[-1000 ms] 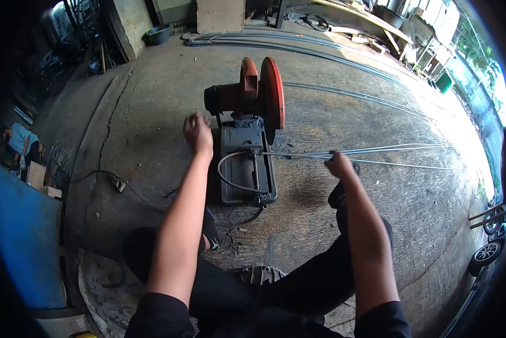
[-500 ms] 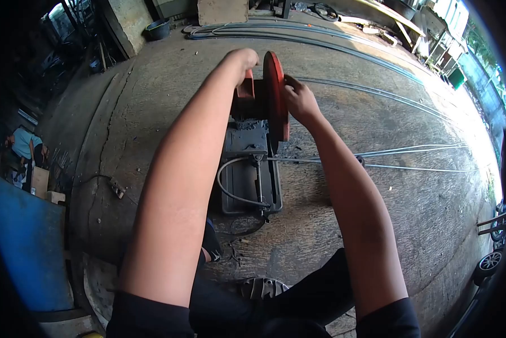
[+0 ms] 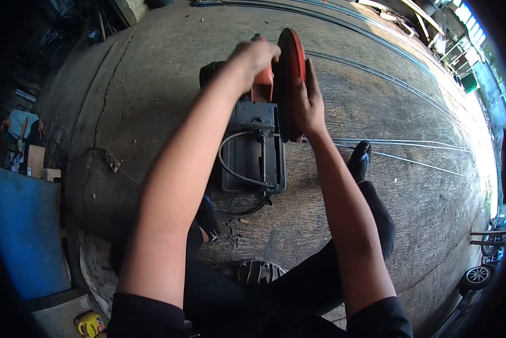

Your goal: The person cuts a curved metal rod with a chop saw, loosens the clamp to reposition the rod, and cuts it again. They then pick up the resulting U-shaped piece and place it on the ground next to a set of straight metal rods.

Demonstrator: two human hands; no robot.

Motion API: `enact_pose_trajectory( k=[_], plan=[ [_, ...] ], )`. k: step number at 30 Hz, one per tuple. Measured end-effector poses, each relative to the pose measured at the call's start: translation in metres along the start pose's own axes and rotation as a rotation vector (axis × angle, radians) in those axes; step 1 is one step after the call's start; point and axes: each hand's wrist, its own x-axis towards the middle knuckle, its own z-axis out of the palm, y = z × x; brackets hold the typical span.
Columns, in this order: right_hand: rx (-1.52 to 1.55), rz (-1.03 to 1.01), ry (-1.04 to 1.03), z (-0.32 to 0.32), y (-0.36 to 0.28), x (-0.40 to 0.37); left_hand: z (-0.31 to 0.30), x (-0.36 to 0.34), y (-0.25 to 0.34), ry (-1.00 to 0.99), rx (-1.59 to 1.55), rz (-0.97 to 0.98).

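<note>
Fingers (image 3: 313,79) of right hand (image 3: 310,111) extended against red disc-shaped guard (image 3: 292,62); left hand (image 3: 255,58) at red handle (image 3: 263,84), closure unclear; red-and-black metal saw (image 3: 243,166) on grey concrete floor (image 3: 416,208); saw-head handling, seemingly calling for two-sided steadiness.

Workshop, concrete floor (image 3: 298,219): red cut-off saw (image 3: 262,84), long metal rods (image 3: 396,81) lying about.

Between your left hand (image 3: 256,61) and right hand (image 3: 310,107): red guard (image 3: 295,56), blocking. Over base (image 3: 243,164): looped hose (image 3: 222,156), obstructing. Beyond your left forearm (image 3: 177,169): open floor (image 3: 151,84).
</note>
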Motion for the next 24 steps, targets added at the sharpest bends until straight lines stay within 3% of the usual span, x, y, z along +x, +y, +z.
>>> enact_pose_trajectory(
  k=[1,5,8,9,12,14,20,23,24],
  plan=[
    [0.004,0.016,0.001,0.0,0.002,-0.017,0.009,-0.024,-0.008,0.061,-0.114,-0.049],
    [-0.066,-0.002,0.002,0.001,0.025,-0.086,0.036,-0.087,-0.058,0.161,-0.143,0.061],
    [-0.028,0.149,-0.005,0.002,0.026,-0.126,0.055,-0.103,-0.11,0.331,-0.087,0.275],
    [-0.031,0.151,-0.002,0.003,0.028,-0.135,0.051,-0.124,-0.094,0.209,-0.109,0.099],
    [-0.081,0.157,0.048,0.001,0.029,-0.152,0.06,-0.131,-0.118,0.235,-0.117,0.181],
    [0.021,0.407,-0.048,-0.004,0.026,-0.159,0.064,-0.133,-0.133,0.231,-0.129,0.241],
    [-0.095,0.356,-0.046,-0.006,0.031,-0.168,0.068,-0.137,-0.142,0.214,-0.161,0.235],
    [-0.069,0.444,-0.047,-0.004,0.027,-0.168,0.07,-0.135,-0.147,0.229,-0.2,0.252],
    [-0.103,0.36,-0.017,-0.003,0.028,-0.167,0.07,-0.136,-0.147,0.228,-0.195,0.252]
  ],
)
